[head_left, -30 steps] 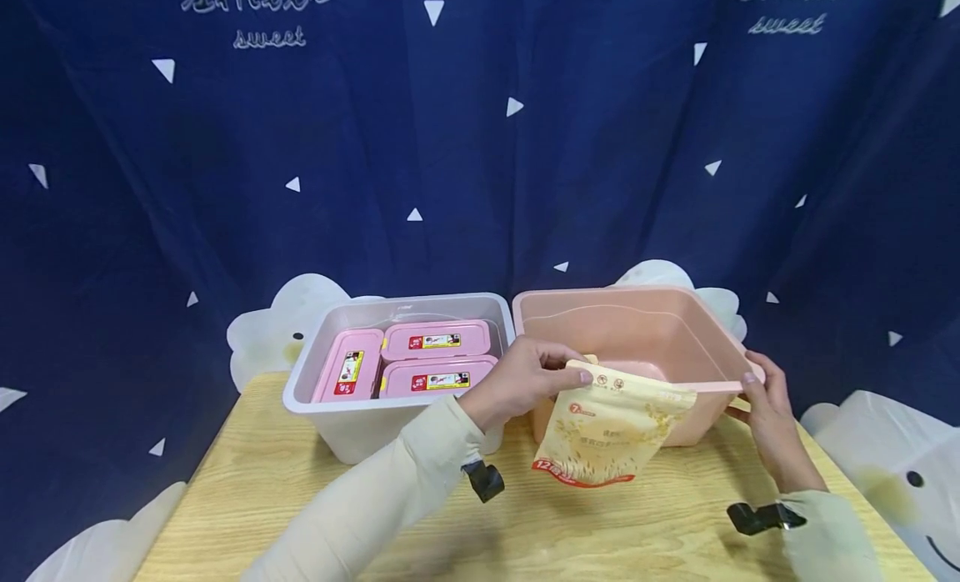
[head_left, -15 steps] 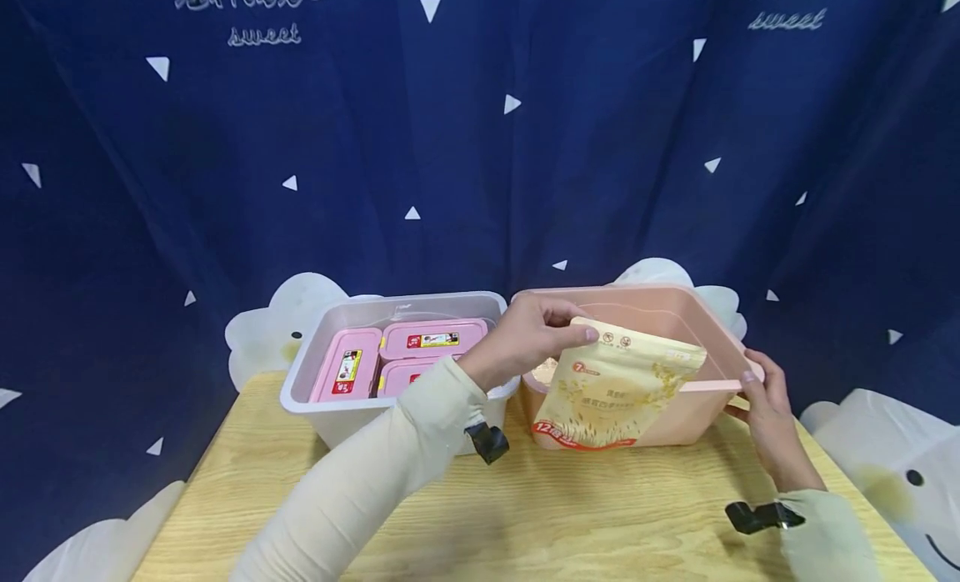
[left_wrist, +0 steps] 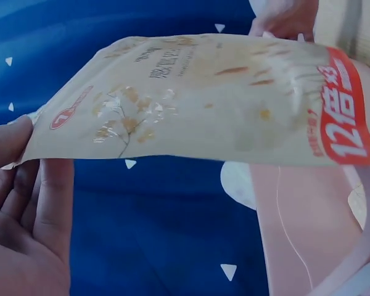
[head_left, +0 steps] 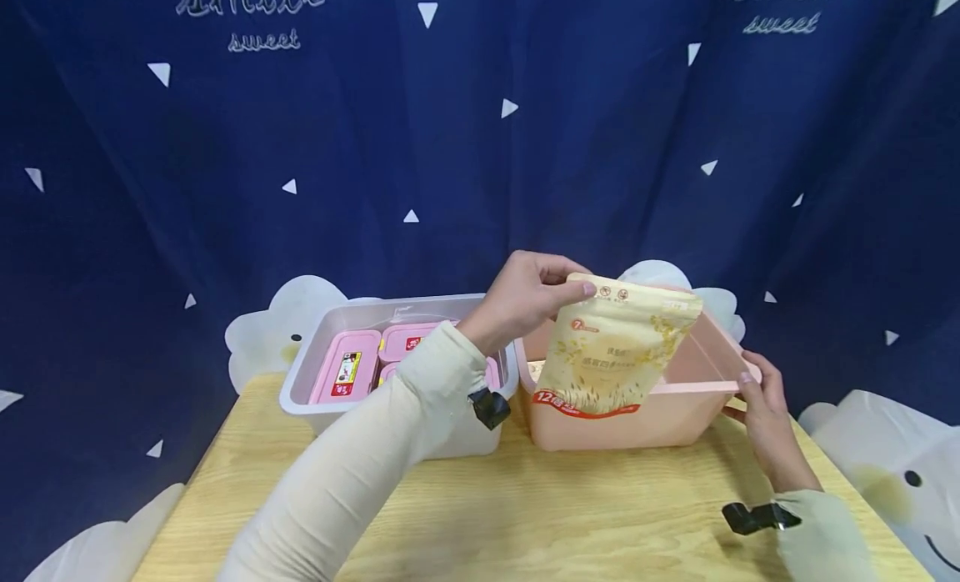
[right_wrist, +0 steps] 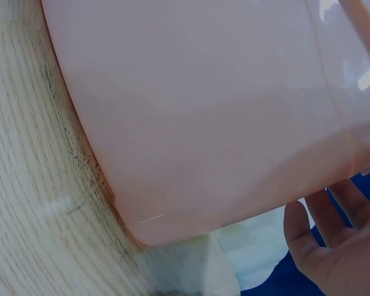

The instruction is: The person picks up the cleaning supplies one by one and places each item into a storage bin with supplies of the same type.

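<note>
My left hand (head_left: 525,303) pinches a cream pouch (head_left: 615,353) by its upper left corner, thumb in front. Printed with grain stalks and a red band along its lower edge, the pouch hangs slightly tilted in front of and above the pink bin (head_left: 615,428), hiding part of its opening. In the left wrist view, the pouch (left_wrist: 191,105) stretches sideways from the thumb and fingers. My right hand (head_left: 772,428) grips the bin's right end at the rim. The right wrist view has the bin's smooth side (right_wrist: 203,123) with the fingers (right_wrist: 324,219) against its edge.
Left of the pink bin stands a grey-white bin (head_left: 303,398) holding pink lidded boxes (head_left: 348,365). Something pale (head_left: 536,369) lies inside the pink bin, mostly hidden. Both bins rest on a wooden table (head_left: 562,515) before a dark blue curtain (head_left: 360,132).
My left hand has raised the pouch from in front of the pink bin to above its front rim. The right hand stays at the bin's right end.
</note>
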{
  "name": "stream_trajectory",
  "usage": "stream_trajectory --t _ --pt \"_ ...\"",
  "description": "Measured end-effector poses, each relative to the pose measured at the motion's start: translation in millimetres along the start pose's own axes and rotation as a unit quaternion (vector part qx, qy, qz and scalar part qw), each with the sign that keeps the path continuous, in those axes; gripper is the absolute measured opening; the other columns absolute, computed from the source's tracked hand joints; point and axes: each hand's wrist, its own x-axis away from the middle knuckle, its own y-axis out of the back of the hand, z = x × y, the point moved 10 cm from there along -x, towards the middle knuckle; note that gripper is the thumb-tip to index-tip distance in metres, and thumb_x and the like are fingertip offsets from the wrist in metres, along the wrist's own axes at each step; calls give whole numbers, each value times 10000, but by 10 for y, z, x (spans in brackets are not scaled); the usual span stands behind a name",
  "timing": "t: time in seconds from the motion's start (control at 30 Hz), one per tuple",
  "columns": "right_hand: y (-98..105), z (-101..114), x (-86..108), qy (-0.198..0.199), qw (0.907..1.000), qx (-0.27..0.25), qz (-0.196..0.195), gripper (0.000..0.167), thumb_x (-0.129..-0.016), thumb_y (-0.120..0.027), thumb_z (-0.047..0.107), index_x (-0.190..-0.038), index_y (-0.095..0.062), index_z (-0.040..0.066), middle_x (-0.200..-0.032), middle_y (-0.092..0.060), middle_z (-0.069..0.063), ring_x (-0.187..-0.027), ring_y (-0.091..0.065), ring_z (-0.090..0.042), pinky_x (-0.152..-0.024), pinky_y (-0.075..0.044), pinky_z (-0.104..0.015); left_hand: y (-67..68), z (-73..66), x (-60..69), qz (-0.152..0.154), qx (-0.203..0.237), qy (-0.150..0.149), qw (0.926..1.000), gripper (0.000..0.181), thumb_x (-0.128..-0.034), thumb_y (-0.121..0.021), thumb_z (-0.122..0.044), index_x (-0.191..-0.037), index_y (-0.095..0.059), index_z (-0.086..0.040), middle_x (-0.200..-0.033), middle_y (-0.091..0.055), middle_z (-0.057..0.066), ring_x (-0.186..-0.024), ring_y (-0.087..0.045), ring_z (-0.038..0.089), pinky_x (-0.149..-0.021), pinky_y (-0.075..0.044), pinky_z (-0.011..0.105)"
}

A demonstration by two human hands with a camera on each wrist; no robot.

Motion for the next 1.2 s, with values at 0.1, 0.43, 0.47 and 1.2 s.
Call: stream_trajectory --t 0.1,0.43,0.47,1.2 --pt "-2 9 5 27 9998 199 33 437 -1078 -346 356 -1497 -225 351 -1315 -329 185 -986 -485 87 -729 -488 -130 36 22 -67 -175 149 59 9997 160 -900 -710 -120 -1035 -764 -54 -904 -762 97 -706 -636 73 -657 -571 249" --pt "143 -16 87 -7 9990 449 -40 462 -1081 -327 364 -1521 -186 352 -1338 -320 200 -993 -467 94 -725 -479 -112 -67 126 -313 -417 769 77 9961 153 -897 -709 -96 -1021 -755 -20 -891 -756 111 -665 -653 86 -693 -595 309" --pt "149 -18 89 -19 9990 437 -50 464 -1080 -329 366 -1521 -185 353 -1347 -319 192 -995 -466 90 -727 -478 -111 -79 133 -328 -471 802 44 9957 147 -897 -708 -98 -1013 -756 -21 -879 -753 102 -658 -646 85 -676 -587 295" --pt "6 6 15 47 9986 518 -72 475 -1076 -332 377 -1528 -188 343 -1338 -319 149 -1000 -451 64 -740 -478 -134 -358 541 -643 -1109 1265 385 9850 151 -892 -733 -155 -998 -770 -53 -867 -753 71 -652 -639 66 -618 -533 214"
